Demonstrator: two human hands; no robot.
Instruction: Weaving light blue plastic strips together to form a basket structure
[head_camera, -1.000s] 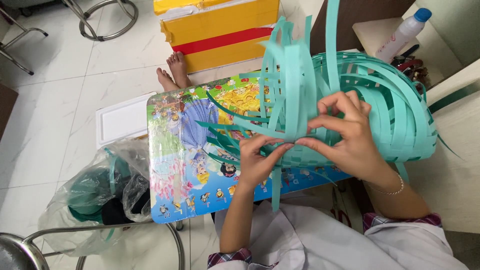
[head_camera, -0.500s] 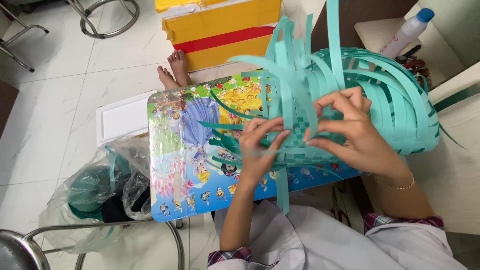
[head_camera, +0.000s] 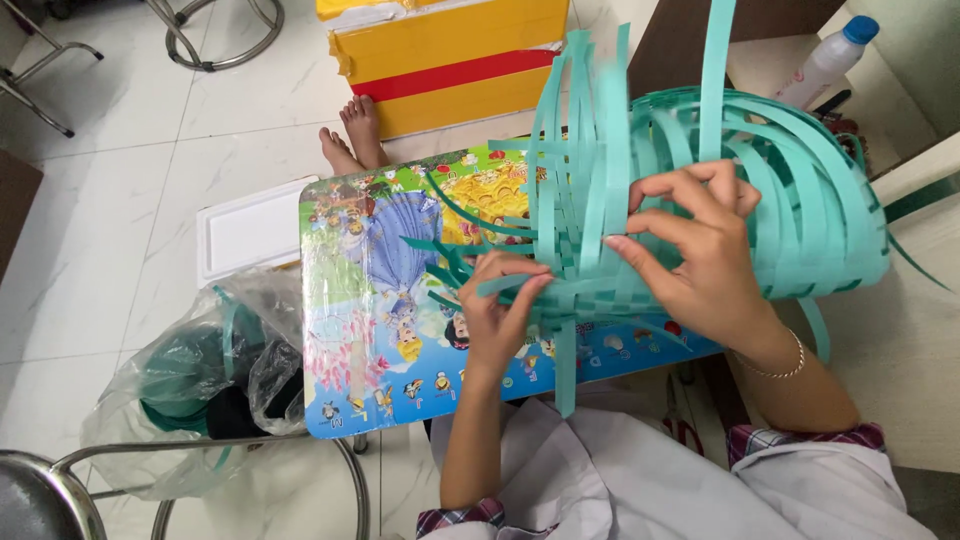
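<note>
At frame centre, the left hand (head_camera: 497, 305) pinched a teal strip (head_camera: 500, 285) while the right hand (head_camera: 700, 260) gripped the woven basket (head_camera: 800, 190), steadying it.

Just one view here, a head-worn camera looking almost straight down from above the person's lap. It sits close, so the left hand (head_camera: 500, 315) and right hand (head_camera: 705, 255) fill the middle of the frame, with the forearms running down to the bottom edge. Beyond the hands, toward the top, you get the tiled floor (head_camera: 150, 170). The colourful little counter (head_camera: 370, 300) lies under and left of the hands. No second view to overlap with.
</note>
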